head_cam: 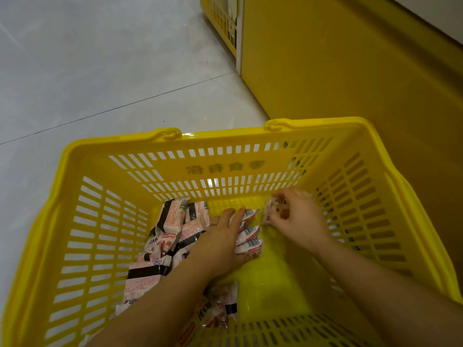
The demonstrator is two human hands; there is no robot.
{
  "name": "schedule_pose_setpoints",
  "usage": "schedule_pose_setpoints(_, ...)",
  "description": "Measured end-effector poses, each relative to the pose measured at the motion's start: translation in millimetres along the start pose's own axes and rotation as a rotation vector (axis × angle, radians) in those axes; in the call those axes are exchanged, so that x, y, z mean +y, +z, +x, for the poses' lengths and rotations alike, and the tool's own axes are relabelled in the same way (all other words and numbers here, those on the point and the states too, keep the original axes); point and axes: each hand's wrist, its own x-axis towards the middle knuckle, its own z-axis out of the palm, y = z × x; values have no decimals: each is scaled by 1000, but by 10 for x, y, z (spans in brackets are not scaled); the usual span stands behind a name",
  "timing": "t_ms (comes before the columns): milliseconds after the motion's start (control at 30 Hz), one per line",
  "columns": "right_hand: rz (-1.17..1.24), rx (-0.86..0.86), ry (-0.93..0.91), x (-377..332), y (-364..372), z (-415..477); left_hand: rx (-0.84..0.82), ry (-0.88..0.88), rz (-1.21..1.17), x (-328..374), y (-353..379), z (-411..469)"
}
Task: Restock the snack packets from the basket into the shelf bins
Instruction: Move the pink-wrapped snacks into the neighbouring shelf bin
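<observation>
Yellow slotted plastic basket [250, 146] sits on the pale grey tiled floor [100, 71], hard against a yellow shelf base panel [350, 71]. No shelf bins in view.

Both hands are down in the basket. The left grip [223, 239] holds a fanned stack of pink-and-white packets [250, 236], fingers laid fairly straight over the top; the thumb is hidden, probably underneath. The right grip [295, 219] pinches a single small packet [274, 209] in its fingertips, blurred, at the far-right corner of the basket floor.

Key relation: the single small packet is just right of the stack's barcode ends, near but apart. The stack's long axis runs roughly left-right, barcode ends pointing at the right grip. So the likely move is short, leftward, to add it to the stack. A loose heap of pink-and-white foil snack packets with black bands [170, 221] lies left of the left grip, which is the nearer hand for those. More packets lie near the front wall, under the left forearm.

Writing: four embossed characters [225, 167] on the far wall, seen from inside and mirrored, not read with confidence. Packets show barcodes and red print, too small to read. No brand legible.
</observation>
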Motion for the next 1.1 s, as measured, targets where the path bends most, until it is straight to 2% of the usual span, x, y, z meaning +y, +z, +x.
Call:
schedule_pose_setpoints(33,-58,14,83,47,-9,41,-4,0,-4,7,-2,1)
schedule_pose_setpoints(100,-185,-170,204,140,38,88,-16,-15,-1,28,-8,1)
schedule_pose_setpoints(167,-247,-322,220,196,109,91,-28,-43,12,59,-12,18)
schedule_pose_setpoints(200,-238,-345,228,202,126,91,-35,-57,16,76,-17,32)
schedule_pose_setpoints(300,-193,-304,231,205,127,82,-55,-90,-5,104,-46,64)
schedule_pose_setpoints(433,-317,-321,211,157,141,12,-41,-85,-79,80,-50,51)
schedule_pose_setpoints(500,-302,-315,204,142,160,-7,-29,-73,-130,70,-42,43)
schedule_pose_setpoints(700,-287,-439,243,155,189,-36,8,-63,-259,87,4,54)
schedule_pose_setpoints(767,-297,-431,237,139,207,-41,12,-58,-274,91,36,41)
schedule_pose_setpoints(933,-294,-210,255,87,143,-21,46,-31,-213,72,93,25)
schedule_pose_setpoints(1100,-162,-250,199,54,147,-21,118,-11,-75,43,65,55)
